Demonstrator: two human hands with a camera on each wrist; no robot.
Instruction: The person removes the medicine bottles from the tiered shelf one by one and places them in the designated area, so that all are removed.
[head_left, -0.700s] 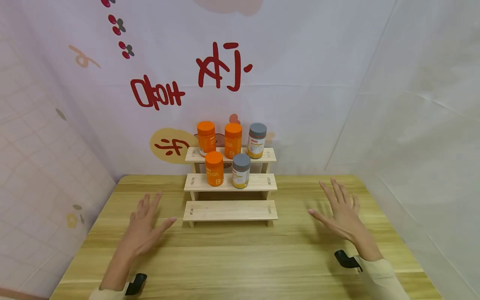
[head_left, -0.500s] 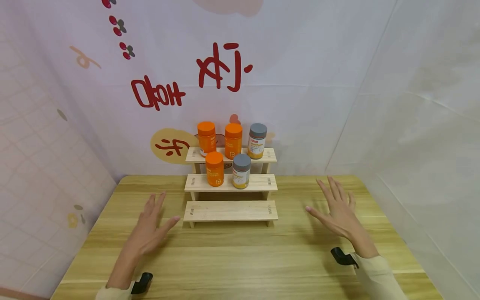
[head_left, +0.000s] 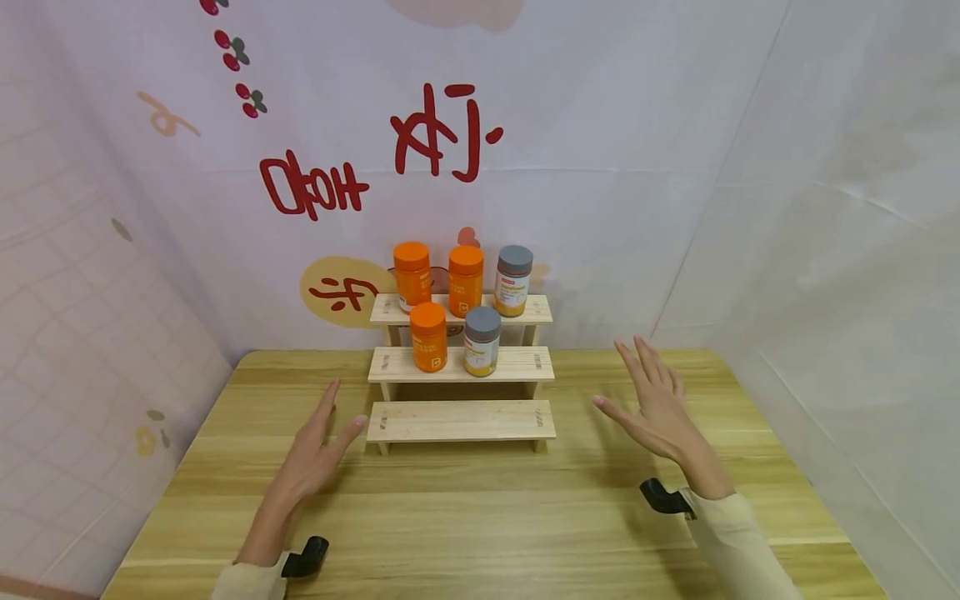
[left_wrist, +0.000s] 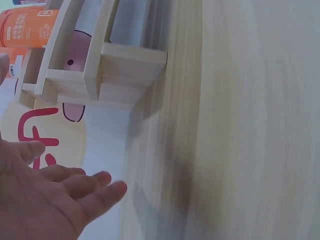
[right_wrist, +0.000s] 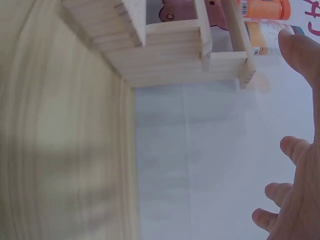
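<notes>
A three-step wooden rack [head_left: 461, 421] stands on the table. On its top step are two orange bottles [head_left: 412, 279] [head_left: 466, 283] and a grey-capped bottle [head_left: 513, 283]; the middle step holds an orange bottle [head_left: 428, 340] and a grey-capped bottle [head_left: 482, 343]. The bottom step is bare. Left of the rack, the left hand [head_left: 311, 454] hovers with fingers extended and thumb apart, holding nothing; its palm [left_wrist: 35, 200] shows in the left wrist view. To the rack's right, the right hand [head_left: 652, 412] is spread, touching nothing; its fingers [right_wrist: 295, 150] show in the right wrist view.
The wood-grain table [head_left: 465, 517] extends in front of and beside the rack. Behind it hangs a white sheet [head_left: 600, 125] with red characters and cherry prints, and pale sheets [head_left: 847, 250] flank both sides. A black wrist mount [head_left: 306, 557] sits at the left sleeve, another [head_left: 666, 497] at the right.
Both hands have moved inward toward the rack, the left hand rightward and the right hand leftward and slightly farther from the body. The bottles and rack stand as before.
</notes>
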